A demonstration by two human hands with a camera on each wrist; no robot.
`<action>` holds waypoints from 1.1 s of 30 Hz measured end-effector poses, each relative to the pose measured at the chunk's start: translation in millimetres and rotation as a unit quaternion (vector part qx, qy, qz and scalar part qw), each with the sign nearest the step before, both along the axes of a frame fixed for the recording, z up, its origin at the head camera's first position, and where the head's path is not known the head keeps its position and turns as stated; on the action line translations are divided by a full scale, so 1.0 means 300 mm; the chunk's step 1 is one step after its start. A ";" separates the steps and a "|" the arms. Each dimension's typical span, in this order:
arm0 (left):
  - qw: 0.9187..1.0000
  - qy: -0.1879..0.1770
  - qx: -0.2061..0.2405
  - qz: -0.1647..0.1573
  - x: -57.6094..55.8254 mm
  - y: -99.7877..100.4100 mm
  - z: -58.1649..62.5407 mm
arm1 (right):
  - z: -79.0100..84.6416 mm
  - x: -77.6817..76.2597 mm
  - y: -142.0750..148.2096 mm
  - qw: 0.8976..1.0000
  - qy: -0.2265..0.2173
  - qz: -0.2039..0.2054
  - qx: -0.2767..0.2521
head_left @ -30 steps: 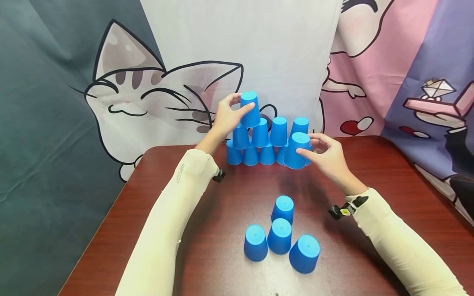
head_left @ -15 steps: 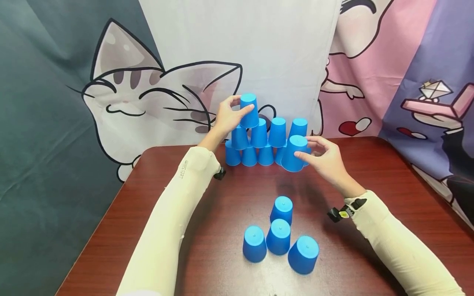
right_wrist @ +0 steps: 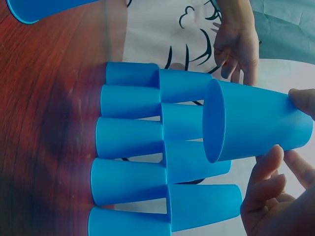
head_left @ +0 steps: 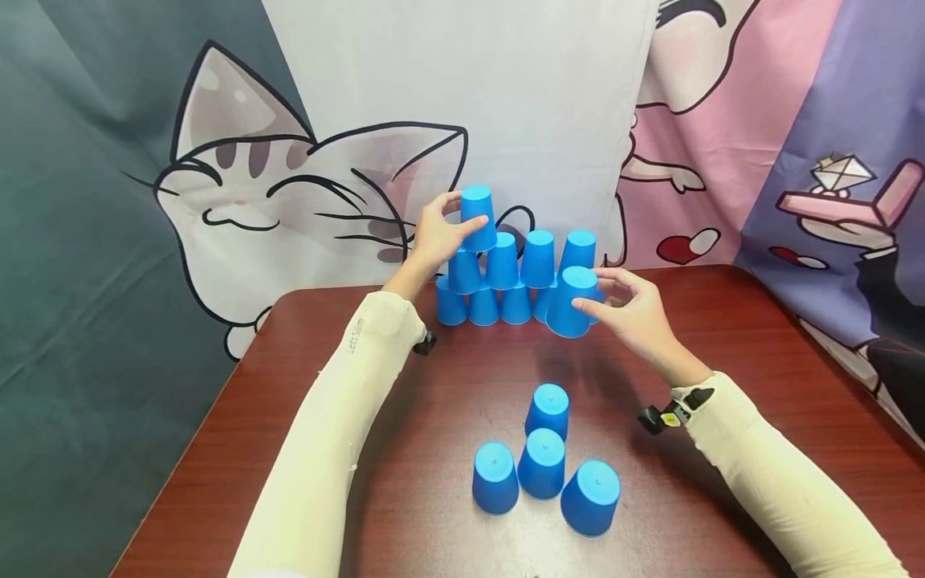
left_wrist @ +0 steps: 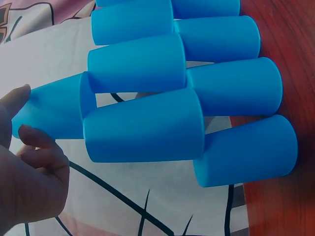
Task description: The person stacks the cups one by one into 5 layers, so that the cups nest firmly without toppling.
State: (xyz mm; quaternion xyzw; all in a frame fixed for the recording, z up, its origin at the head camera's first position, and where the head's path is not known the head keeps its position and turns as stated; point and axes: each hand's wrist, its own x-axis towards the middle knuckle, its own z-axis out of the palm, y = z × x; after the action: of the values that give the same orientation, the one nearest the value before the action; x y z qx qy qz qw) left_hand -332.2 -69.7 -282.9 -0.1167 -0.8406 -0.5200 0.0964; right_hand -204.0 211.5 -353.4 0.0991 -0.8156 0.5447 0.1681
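Observation:
My left hand (head_left: 438, 239) pinches an upside-down blue cup (head_left: 477, 218) between thumb and fingers. In the left wrist view, that cup's rim sits right at the base of the leftmost cups of the second row. At the right end of the stack, my right hand (head_left: 636, 311) holds another upside-down blue cup (head_left: 571, 303) by its side, raised in front of the stacked cups. The stack has a bottom row of blue cups (head_left: 483, 306) with a second row (head_left: 538, 258) bridging them. The held cup hides part of the rows' right end.
Several upside-down blue cups (head_left: 542, 464) stand loosely grouped on the brown wooden table (head_left: 405, 514), nearer to me. Behind the stack hangs a printed cloth backdrop (head_left: 556, 96) with cartoon cats, close to the table's far edge.
My left hand has shifted its cup slightly left and down over the second row. The right hand keeps its cup almost in place, a touch lower. The head view has drifted slightly.

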 end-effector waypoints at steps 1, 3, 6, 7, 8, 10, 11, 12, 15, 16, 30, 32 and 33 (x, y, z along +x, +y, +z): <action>1.000 -0.002 -0.004 0.003 -0.001 -0.001 -0.006 | -0.001 0.000 0.000 1.000 0.000 0.000 0.001; 1.000 -0.004 -0.009 0.009 -0.002 -0.004 -0.019 | -0.003 0.001 0.000 1.000 -0.002 -0.001 0.004; 1.000 -0.008 -0.012 0.019 0.000 -0.004 -0.039 | -0.005 0.005 0.001 1.000 -0.005 -0.001 0.006; 1.000 -0.009 -0.012 0.023 0.002 -0.004 -0.045 | -0.005 0.007 0.002 1.000 -0.005 -0.001 0.007; 1.000 -0.009 -0.013 0.025 0.005 -0.004 -0.050 | -0.003 0.008 0.002 1.000 -0.006 -0.001 0.009; 1.000 -0.008 -0.012 0.026 0.008 -0.002 -0.056 | 0.001 0.009 0.004 1.000 -0.003 -0.001 0.009; 1.000 -0.008 -0.012 0.027 0.009 -0.001 -0.058 | 0.004 0.009 0.006 1.000 0.000 -0.001 0.010; 1.000 -0.010 -0.012 0.027 0.010 0.000 -0.059 | 0.008 0.008 0.007 1.000 0.003 -0.001 0.011; 1.000 -0.012 -0.013 0.026 0.009 0.003 -0.058 | 0.026 0.006 0.013 1.000 0.010 -0.001 0.012; 0.999 -0.014 -0.013 0.026 0.009 0.004 -0.058 | 0.034 0.005 0.014 1.000 0.012 -0.002 0.014; 0.998 0.002 0.015 0.059 0.064 -0.039 -0.115 | 0.123 -0.064 0.018 1.000 0.014 -0.016 0.009; 0.997 0.010 0.028 0.073 0.078 -0.044 -0.130 | 0.125 -0.068 0.016 1.000 0.012 -0.018 0.010; 0.996 0.012 0.035 0.077 0.087 -0.046 -0.137 | 0.125 -0.070 0.015 1.000 0.011 -0.019 0.012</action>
State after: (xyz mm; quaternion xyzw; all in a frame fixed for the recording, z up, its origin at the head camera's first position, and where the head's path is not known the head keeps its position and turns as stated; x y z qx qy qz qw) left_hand -306.2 -83.6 -323.9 -0.0543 -0.8273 -0.5384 0.1508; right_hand -225.0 216.1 -315.9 0.0914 -0.8220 0.5303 0.1863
